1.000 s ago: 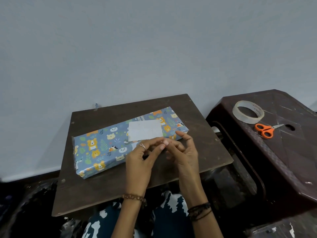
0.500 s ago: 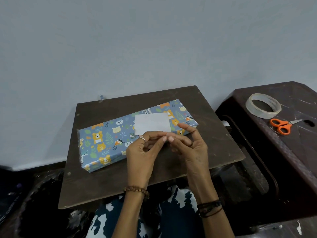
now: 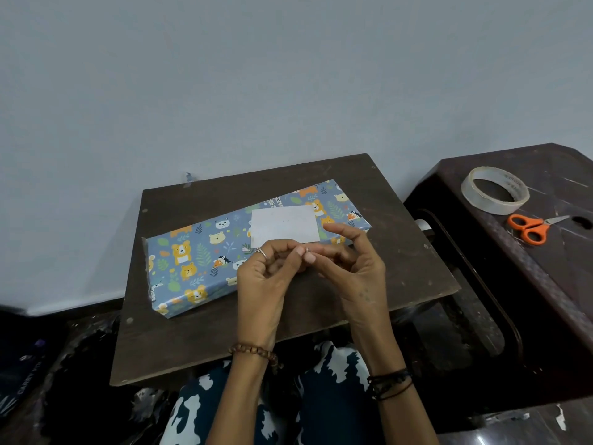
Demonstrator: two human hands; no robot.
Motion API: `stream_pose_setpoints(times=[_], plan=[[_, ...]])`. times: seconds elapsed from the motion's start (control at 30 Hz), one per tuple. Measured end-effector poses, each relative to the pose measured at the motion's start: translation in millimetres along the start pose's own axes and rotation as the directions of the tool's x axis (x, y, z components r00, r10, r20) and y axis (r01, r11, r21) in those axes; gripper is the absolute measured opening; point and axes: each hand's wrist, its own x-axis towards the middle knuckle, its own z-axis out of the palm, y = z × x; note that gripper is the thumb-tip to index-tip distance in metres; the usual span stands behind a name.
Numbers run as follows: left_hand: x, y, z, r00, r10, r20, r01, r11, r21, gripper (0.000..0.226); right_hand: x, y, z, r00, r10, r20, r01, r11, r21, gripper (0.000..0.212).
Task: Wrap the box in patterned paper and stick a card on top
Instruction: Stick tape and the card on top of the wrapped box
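The box (image 3: 192, 252), wrapped in blue paper printed with bears and leaves, lies slanted on a dark wooden board (image 3: 224, 348) across my lap. A plain white card (image 3: 284, 224) lies flat on its top, toward the right end. My left hand (image 3: 263, 284) and my right hand (image 3: 356, 271) hover just in front of the card's near edge, fingertips meeting. Both pinch a small, barely visible piece of clear tape between them. My right forefinger is raised over the box's right end.
A dark plastic stool (image 3: 561, 284) stands to the right of the board. On it sit a roll of clear tape (image 3: 495, 191) and orange-handled scissors (image 3: 529, 228). A pale wall rises close behind the board.
My hands stay together at the card's near edge, fingers working slightly. The view has shifted, so the stool's things sit farther right and higher.
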Motion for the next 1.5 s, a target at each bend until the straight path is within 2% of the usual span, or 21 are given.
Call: stream_pose_setpoints(times=[0.17, 0.23, 0.4, 0.53, 0.7, 0.9, 1.03, 1.27, 1.37, 1.5], plan=[[2, -5, -3, 0.996, -0.06, 0.067, 0.064, 0.996, -0.063, 0.005, 1, 0, -1, 1.0, -0.015, -0.015, 0.016, 1.0, 0.012, 0.038], [2, -5, -6, 0.99, -0.068, 0.125, 0.083, 0.989, -0.122, 0.014, 1, -1, -2, 1.0, -0.001, -0.031, 0.002, 0.999, 0.042, 0.039], [3, -2, -10, 0.969, 0.051, 0.24, -0.046, 0.999, -0.027, 0.02, 3, 0, -3, 0.998, 0.053, -0.021, -0.052, 0.998, 0.044, 0.039], [2, -1, -11, 0.972, 0.113, 0.204, -0.12, 0.992, 0.024, 0.015, 3, 2, -7, 0.993, 0.105, 0.051, -0.106, 0.994, 0.007, 0.039], [2, 0, -10, 0.983, 0.062, 0.173, -0.057, 0.998, -0.03, 0.01, 1, 2, -9, 0.982, 0.155, 0.112, -0.159, 0.987, 0.031, 0.046], [-2, 1, -6, 0.988, 0.052, 0.145, -0.045, 0.998, -0.047, 0.007, -3, -4, -8, 0.983, 0.16, 0.088, -0.167, 0.982, 0.082, 0.047], [0, -4, 0, 0.997, 0.012, 0.073, -0.01, 1.0, -0.026, 0.022, -3, -2, -5, 0.99, 0.137, 0.018, -0.138, 0.986, 0.088, 0.049], [-1, -1, -7, 0.998, 0.021, 0.055, -0.019, 0.999, -0.04, 0.013, -5, -6, 1, 0.999, -0.008, -0.039, 0.009, 1.0, 0.021, 0.044], [-1, 2, -9, 0.994, 0.086, 0.068, -0.092, 0.992, 0.084, 0.013, -5, -6, 0, 0.996, -0.047, -0.076, 0.046, 0.999, -0.016, 0.043], [0, -1, -9, 0.965, 0.25, 0.08, -0.263, 0.908, 0.327, 0.022, -8, -4, 2, 0.992, -0.089, -0.092, 0.085, 0.995, -0.052, 0.044]])
